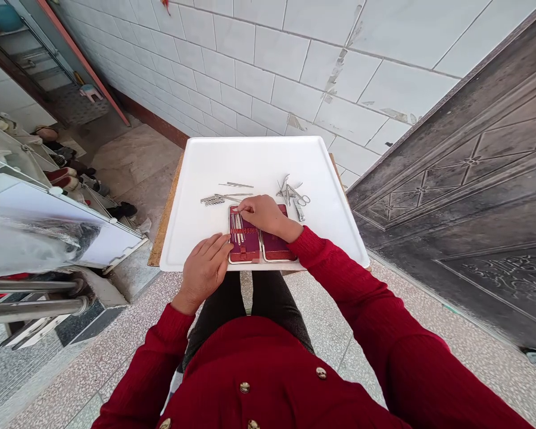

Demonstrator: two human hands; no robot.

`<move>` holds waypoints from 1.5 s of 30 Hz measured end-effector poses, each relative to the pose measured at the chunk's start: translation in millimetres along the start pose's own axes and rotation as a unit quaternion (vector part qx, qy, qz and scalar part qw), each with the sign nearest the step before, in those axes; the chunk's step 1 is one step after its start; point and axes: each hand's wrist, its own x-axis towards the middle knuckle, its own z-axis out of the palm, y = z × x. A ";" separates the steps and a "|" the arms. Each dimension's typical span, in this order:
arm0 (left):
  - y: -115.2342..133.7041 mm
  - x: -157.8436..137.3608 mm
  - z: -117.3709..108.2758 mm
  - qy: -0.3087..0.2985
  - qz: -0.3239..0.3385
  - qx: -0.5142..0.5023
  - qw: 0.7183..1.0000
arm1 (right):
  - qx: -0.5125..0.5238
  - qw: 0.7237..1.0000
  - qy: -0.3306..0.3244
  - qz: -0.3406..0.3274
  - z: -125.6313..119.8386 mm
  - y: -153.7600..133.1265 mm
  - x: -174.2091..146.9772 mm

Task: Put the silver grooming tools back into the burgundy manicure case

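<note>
An open manicure case with a dark red and purple lining lies near the front edge of the white tray table. Slim metal manicure tools stand side by side under the red loops of its left half. My right hand reaches over the case, thumb and fingers pinched at the upper end of these tools, apparently on one slim tool, mostly hidden by the fingers. That hand also covers part of the right half. Fingers outstretched, my left hand rests at the left edge of the case.
Behind the case, several thin metal tools lie at the left, and a pile of small scissors and nail clippers lies at the right. The white tabletop has a raised rim. A tiled wall stands behind, a dark carved door at right.
</note>
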 end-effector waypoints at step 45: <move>0.4 -4.2 4.2 0.003 0.002 0.012 1.000 | -0.373 0.918 -0.137 -0.009 -7.5 -24.8 110.6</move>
